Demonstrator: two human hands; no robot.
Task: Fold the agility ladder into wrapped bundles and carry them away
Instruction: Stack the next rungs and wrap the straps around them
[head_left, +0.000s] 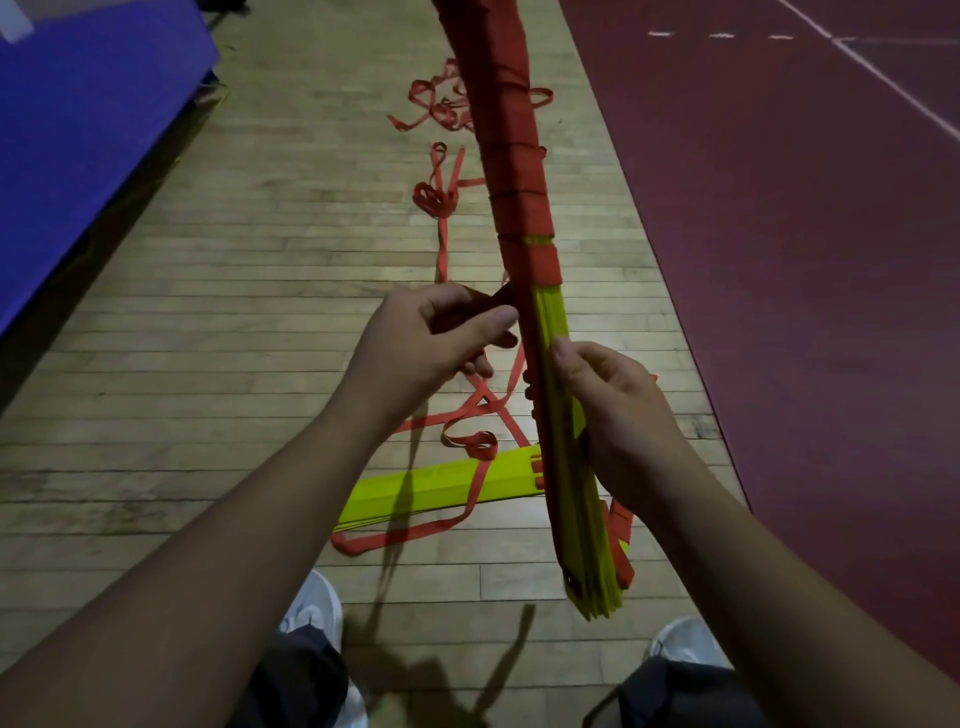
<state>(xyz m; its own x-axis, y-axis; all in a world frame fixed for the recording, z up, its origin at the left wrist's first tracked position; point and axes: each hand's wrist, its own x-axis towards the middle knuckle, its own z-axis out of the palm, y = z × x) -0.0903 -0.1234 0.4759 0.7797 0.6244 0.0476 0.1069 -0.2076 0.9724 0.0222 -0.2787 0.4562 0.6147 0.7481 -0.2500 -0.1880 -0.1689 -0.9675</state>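
Both my hands grip the rung bundle (563, 415): left hand (431, 343) pinching red strap (506, 301), right hand (618, 415) clasping yellow slats; the bundle's top runs out of view.

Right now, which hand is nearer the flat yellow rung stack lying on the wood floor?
Left. The left hand pinches red strap above and just left of the floor stack; the right hand grips the held yellow rung bundle, off to the stack's right end.

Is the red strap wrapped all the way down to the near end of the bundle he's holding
No, the red strap covers only the far part of the bundle; the near part, below the right hand, shows bare yellow slats.
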